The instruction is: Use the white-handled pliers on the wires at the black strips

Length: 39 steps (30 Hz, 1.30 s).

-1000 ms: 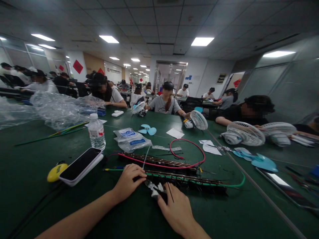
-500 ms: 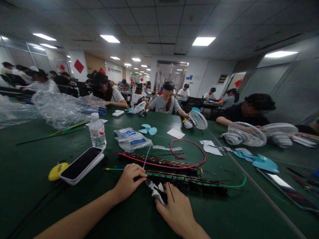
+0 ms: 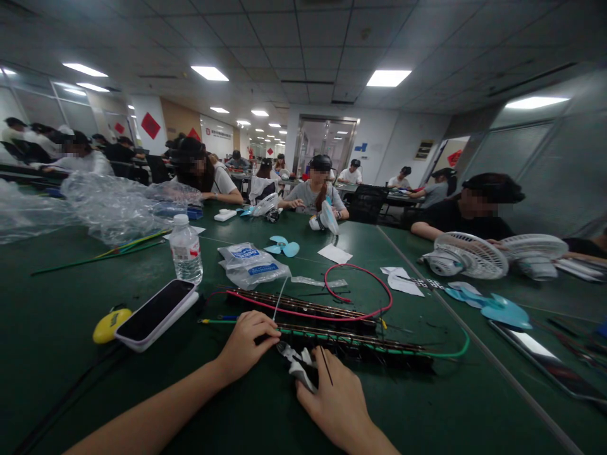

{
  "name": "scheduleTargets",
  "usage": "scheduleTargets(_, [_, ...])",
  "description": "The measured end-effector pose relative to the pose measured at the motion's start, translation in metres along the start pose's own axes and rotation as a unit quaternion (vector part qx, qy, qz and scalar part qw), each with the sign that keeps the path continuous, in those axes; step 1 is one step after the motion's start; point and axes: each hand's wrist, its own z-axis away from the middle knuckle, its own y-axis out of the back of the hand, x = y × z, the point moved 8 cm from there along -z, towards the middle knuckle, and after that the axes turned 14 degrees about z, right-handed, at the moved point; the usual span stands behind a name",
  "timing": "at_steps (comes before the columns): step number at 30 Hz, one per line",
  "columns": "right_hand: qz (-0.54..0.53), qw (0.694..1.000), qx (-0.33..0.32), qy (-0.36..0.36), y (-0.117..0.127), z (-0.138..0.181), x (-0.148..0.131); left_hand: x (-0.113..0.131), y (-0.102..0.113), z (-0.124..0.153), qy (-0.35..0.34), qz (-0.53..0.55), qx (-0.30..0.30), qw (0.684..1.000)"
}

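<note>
My right hand [image 3: 334,395] is wrapped round a pair of pliers [image 3: 300,366] with grey and white handles, jaws pointing up and left. A thin black strip [image 3: 327,365] lies across its knuckles. My left hand [image 3: 249,344] is closed in a pinch beside the plier jaws; what its fingertips hold is hidden. A pale thin strip [image 3: 279,297] rises from behind its fingers. Just beyond both hands lie two long dark bar assemblies with copper-coloured rails, a nearer one [image 3: 355,341] with a green wire [image 3: 458,354] and a farther one [image 3: 303,308] with a red wire [image 3: 389,297].
At left are a phone [image 3: 154,316], a yellow round item [image 3: 111,325] and a water bottle [image 3: 186,249]. Plastic bags [image 3: 251,264], a blue fan blade [image 3: 283,246] and white fan parts [image 3: 467,256] lie farther off. Several people sit around the tables.
My hands and the pliers have hardly moved. Across the table, a person's white fan has moved left and been set lower, and that person's hands have shifted.
</note>
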Motion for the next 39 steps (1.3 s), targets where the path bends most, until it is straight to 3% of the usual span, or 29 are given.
scheduleTargets(15, [0.0, 1.0, -0.022, 0.005, -0.0009, -0.0004, -0.0004, -0.0017, -0.0003, 0.0011, -0.007, -0.005, 0.0, 1.0])
scheduleTargets(39, [0.027, 1.0, -0.007, 0.001, -0.0011, 0.0012, -0.0021, -0.0007, 0.0013, -0.0006, 0.008, 0.002, 0.016, 1.0])
